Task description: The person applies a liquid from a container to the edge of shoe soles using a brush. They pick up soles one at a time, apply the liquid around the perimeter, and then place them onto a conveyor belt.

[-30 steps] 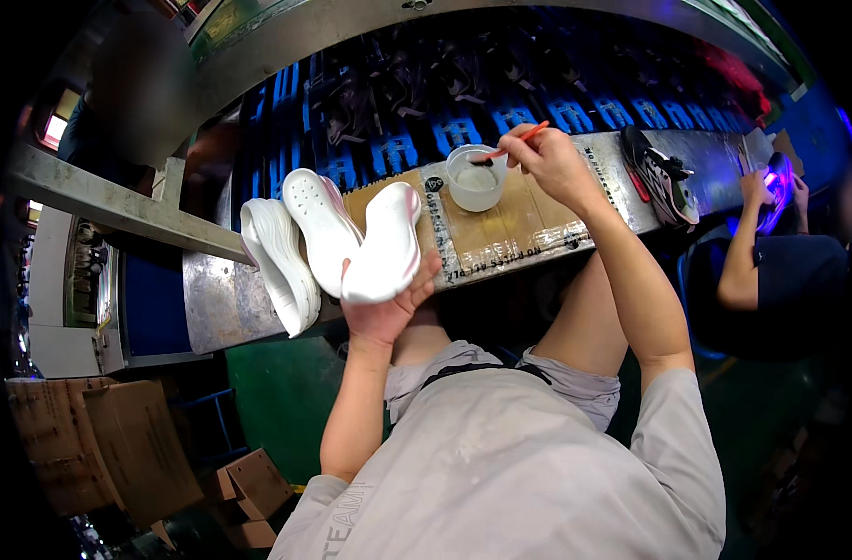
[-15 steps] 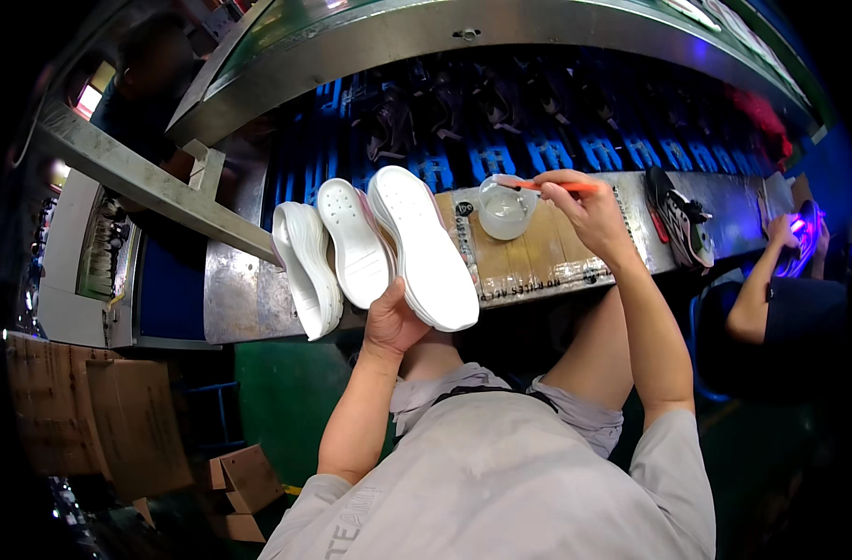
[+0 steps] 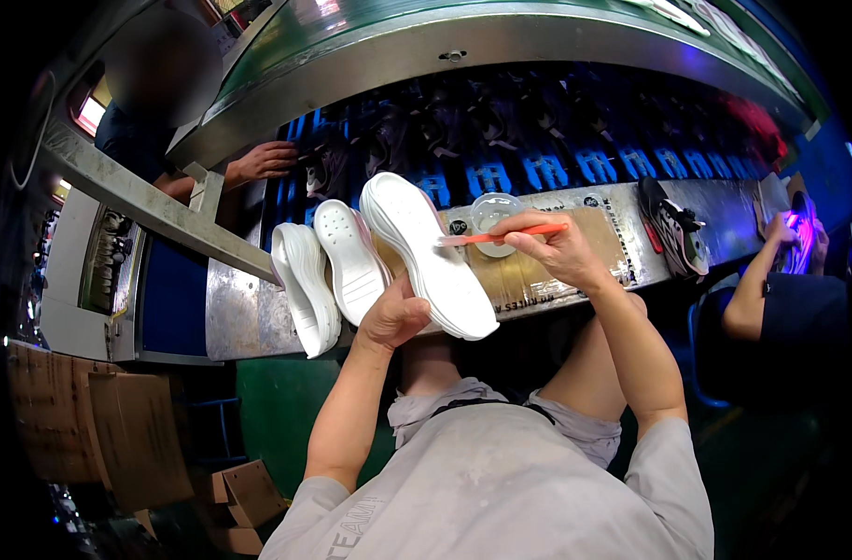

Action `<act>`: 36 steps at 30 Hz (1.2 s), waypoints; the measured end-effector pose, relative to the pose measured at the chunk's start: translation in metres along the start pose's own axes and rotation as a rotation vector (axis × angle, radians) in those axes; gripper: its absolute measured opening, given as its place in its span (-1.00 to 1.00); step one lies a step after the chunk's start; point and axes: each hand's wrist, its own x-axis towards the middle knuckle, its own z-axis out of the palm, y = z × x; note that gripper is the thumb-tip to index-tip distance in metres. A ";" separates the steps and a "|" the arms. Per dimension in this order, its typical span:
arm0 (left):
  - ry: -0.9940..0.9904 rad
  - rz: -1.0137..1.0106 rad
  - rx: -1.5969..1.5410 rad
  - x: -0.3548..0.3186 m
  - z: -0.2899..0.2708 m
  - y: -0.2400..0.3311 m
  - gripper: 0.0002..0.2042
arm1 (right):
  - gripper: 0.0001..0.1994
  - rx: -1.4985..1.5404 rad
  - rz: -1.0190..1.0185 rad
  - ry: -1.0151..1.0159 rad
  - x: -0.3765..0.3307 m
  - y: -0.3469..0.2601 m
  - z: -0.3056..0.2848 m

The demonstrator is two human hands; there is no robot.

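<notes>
Mid-frame, the left hand [image 3: 395, 315] grips a white shoe sole [image 3: 424, 250] by its lower-left edge while the right hand [image 3: 569, 252] pinches an orange-handled brush [image 3: 530, 230] over its face; smooth, probably light, springy foam, likely slick where wet, the sole seems best held by its thick, rounded sides

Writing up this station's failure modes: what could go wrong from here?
1. The left hand holds the white sole near one edge; brush pressure might twist it.
2. The translucent cup sits close to the right hand and brush in this view, so a sweep could knock it.
3. A second sole stands right beside the held one, so they might bump.
</notes>
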 end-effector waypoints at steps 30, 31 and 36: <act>0.168 0.840 1.264 -0.006 0.084 0.062 -0.14 | -0.83 -0.329 -0.241 0.156 -0.040 -0.029 0.012; 0.213 0.825 1.198 -0.006 0.085 0.061 -0.15 | -0.83 -0.327 -0.243 0.155 -0.044 -0.031 0.016; 0.279 0.629 0.978 -0.002 0.079 0.056 -0.15 | -0.81 0.064 -0.039 0.148 -0.057 -0.047 0.043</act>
